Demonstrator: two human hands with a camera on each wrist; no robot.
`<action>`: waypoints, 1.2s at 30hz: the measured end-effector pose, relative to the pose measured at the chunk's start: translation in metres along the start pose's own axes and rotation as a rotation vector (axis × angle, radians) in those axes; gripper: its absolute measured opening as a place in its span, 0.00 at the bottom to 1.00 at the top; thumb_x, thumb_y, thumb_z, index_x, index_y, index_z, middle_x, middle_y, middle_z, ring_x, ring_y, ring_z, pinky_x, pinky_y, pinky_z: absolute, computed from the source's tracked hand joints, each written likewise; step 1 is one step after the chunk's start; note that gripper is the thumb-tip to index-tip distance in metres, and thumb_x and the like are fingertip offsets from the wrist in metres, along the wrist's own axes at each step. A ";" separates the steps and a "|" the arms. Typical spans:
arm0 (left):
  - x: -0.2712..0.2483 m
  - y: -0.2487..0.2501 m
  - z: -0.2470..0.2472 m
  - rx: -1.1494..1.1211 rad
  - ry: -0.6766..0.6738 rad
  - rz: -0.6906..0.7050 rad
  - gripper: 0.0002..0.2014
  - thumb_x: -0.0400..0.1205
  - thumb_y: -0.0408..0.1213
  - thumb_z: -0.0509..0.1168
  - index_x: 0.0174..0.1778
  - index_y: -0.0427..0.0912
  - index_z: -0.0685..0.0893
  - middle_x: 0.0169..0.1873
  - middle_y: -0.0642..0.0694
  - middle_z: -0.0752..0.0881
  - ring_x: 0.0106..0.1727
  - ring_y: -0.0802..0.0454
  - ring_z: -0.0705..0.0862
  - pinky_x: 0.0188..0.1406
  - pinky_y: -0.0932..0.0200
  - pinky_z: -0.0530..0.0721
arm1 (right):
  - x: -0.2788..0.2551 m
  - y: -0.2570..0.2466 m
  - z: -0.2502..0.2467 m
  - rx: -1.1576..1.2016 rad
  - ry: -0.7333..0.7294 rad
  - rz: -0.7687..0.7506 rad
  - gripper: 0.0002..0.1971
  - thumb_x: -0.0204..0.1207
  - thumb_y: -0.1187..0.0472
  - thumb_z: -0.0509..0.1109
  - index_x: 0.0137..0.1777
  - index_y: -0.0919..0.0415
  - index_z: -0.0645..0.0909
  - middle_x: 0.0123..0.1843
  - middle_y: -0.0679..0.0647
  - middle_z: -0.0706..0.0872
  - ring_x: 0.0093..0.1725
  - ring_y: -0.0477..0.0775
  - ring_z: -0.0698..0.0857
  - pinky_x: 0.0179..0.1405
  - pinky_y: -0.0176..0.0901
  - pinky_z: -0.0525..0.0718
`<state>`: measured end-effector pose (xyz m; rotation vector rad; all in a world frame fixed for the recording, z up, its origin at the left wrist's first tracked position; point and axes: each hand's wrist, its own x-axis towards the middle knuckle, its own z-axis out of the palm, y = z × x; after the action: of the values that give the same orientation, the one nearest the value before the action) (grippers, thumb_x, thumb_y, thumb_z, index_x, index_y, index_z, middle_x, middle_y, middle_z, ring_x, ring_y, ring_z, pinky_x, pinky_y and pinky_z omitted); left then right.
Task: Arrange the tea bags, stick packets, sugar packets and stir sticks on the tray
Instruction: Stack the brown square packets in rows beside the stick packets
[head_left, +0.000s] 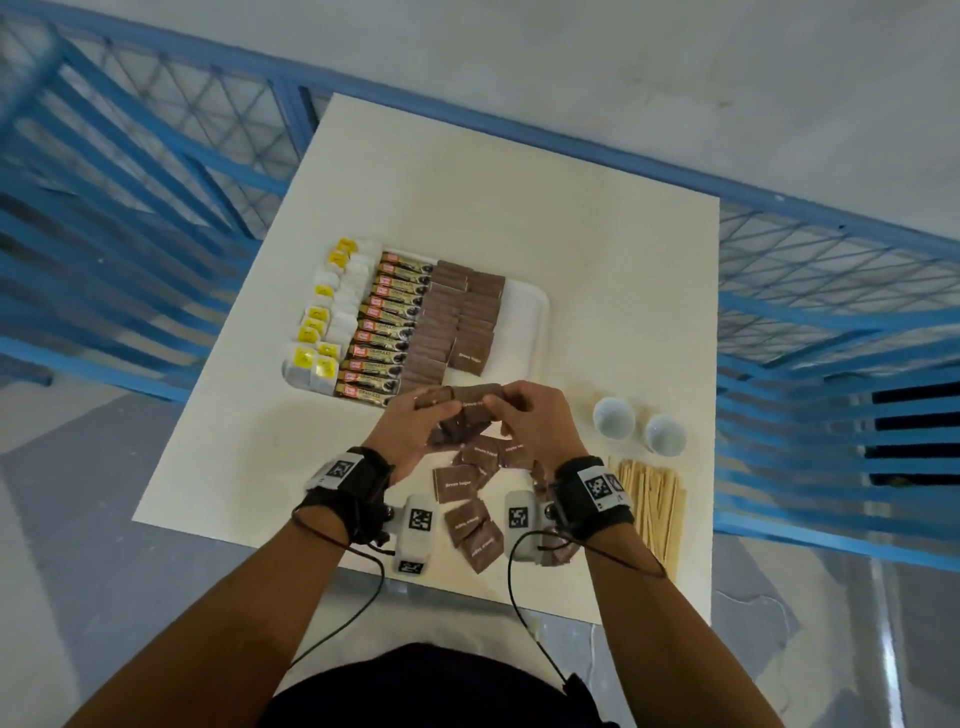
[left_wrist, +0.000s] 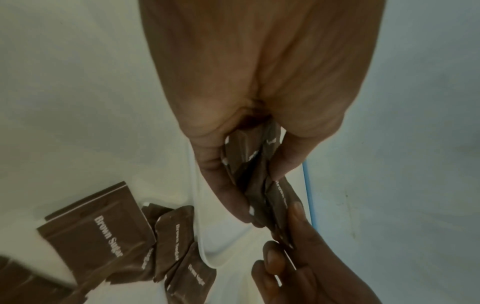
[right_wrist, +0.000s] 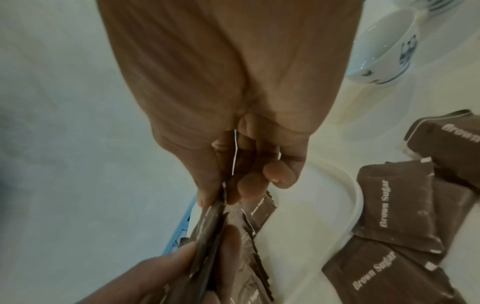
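Note:
Both hands hold one bunch of brown sugar packets (head_left: 467, 402) just above the table, at the near edge of the white tray (head_left: 527, 317). My left hand (head_left: 415, 423) grips the bunch (left_wrist: 255, 185) between thumb and fingers. My right hand (head_left: 524, 415) pinches its other end (right_wrist: 221, 232). On the tray lie yellow-tagged tea bags (head_left: 324, 322), a row of stick packets (head_left: 387, 322) and two rows of brown sugar packets (head_left: 457, 317). More loose sugar packets (head_left: 472, 514) are scattered on the table between my wrists. Wooden stir sticks (head_left: 654, 504) lie at the right.
Two white cups (head_left: 636, 428) stand to the right of my right hand, one seen close in the right wrist view (right_wrist: 389, 51). The tray's right strip is bare. Blue metal railing (head_left: 130, 208) surrounds the cream table (head_left: 467, 182).

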<state>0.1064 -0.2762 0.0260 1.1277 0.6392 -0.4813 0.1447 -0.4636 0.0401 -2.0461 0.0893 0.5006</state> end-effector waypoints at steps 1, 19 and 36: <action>0.000 0.001 0.000 0.011 0.004 0.019 0.12 0.84 0.26 0.68 0.63 0.36 0.87 0.51 0.34 0.92 0.52 0.35 0.92 0.51 0.40 0.91 | 0.003 -0.001 0.000 -0.002 -0.004 -0.005 0.07 0.76 0.57 0.78 0.46 0.60 0.89 0.29 0.48 0.88 0.27 0.44 0.85 0.34 0.44 0.87; 0.032 0.026 -0.020 0.347 0.091 0.099 0.06 0.84 0.37 0.72 0.56 0.43 0.89 0.52 0.37 0.90 0.54 0.37 0.91 0.44 0.40 0.93 | 0.030 -0.007 0.016 0.114 -0.068 0.095 0.07 0.79 0.56 0.77 0.53 0.57 0.88 0.38 0.52 0.92 0.30 0.46 0.87 0.29 0.35 0.81; 0.047 0.043 -0.073 0.115 0.068 -0.031 0.14 0.81 0.18 0.67 0.60 0.34 0.87 0.50 0.33 0.91 0.53 0.32 0.90 0.50 0.36 0.92 | 0.081 0.006 0.052 -0.124 0.274 0.218 0.05 0.73 0.54 0.80 0.45 0.53 0.88 0.38 0.45 0.89 0.38 0.43 0.84 0.33 0.20 0.70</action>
<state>0.1520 -0.1943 0.0013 1.2486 0.6958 -0.5129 0.2011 -0.4109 -0.0186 -2.2301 0.4589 0.3627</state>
